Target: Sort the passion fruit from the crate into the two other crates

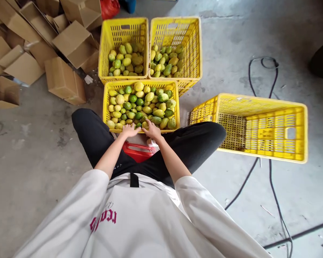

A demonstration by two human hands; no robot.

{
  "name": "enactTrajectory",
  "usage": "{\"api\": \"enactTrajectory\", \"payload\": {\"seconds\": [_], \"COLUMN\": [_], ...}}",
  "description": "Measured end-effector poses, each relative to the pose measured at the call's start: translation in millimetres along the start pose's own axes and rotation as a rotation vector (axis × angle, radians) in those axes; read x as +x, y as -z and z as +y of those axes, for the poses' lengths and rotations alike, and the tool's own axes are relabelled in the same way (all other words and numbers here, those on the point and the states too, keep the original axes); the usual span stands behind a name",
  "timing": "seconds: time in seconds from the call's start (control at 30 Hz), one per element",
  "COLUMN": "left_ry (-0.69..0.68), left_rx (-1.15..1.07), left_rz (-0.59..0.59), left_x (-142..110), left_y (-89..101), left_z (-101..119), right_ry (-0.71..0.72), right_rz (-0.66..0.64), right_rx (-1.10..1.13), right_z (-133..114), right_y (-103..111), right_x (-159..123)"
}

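Note:
A yellow plastic crate [177, 107] full of green and yellow lemons [138, 86] stands between my knees. My left hand [129, 131] lies at its near rim, palm down, with the fingers stretched over the closest fruit. Right beside it, my right hand [153, 130] reaches over the same rim. A yellowish lemon [145, 125] sits between its thumb and forefinger. The undersides of both hands are hidden. Below my wrists shows a red plastic object [137, 153], partly covered by my arms and legs.
Behind stand two more yellow crates, a left one [123, 23] and a right one [197, 46], each partly filled with lemons. A yellow crate [274, 132] with no fruit visible leans at the right. Cardboard boxes [64, 80] crowd the upper left. A black cable [274, 193] crosses the floor.

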State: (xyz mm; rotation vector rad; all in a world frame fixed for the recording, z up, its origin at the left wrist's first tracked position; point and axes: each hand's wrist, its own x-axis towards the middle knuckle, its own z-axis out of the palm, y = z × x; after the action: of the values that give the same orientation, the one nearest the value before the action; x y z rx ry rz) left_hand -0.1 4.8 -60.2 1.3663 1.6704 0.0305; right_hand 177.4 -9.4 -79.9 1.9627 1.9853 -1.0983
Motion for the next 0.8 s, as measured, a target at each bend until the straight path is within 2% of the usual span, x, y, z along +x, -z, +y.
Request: {"api": "enactTrajectory", "payload": {"seconds": [0.1,0.2,0.47,0.67,0.8], "left_ry": [0.002,-0.014,-0.052,-0.014,-0.012], "left_rx": [0.347,0.526,0.497,0.512,0.494], "left_rz": [-0.064,-0.173,-0.162,-0.226,-0.230], "left_x": [-9,-6,5,12,20], "left_y": [-17.7,-13.7,-5.7,-1.7,-3.5], "left_z": [-5,-5,-11,-11,-15], "right_ry": [-0.016,-0.035,-0.020,0.010,0.009], "right_rz": [0.008,0.007,0.002,0.012,-0.027], "right_rx": [0.023,0.046,0.109,0.157,0.218], "right_z": [-2,-4,3,11,15], "right_y": [0,-1,-3,-7,-4], "right_x": [-1,1,14,19,26]}}
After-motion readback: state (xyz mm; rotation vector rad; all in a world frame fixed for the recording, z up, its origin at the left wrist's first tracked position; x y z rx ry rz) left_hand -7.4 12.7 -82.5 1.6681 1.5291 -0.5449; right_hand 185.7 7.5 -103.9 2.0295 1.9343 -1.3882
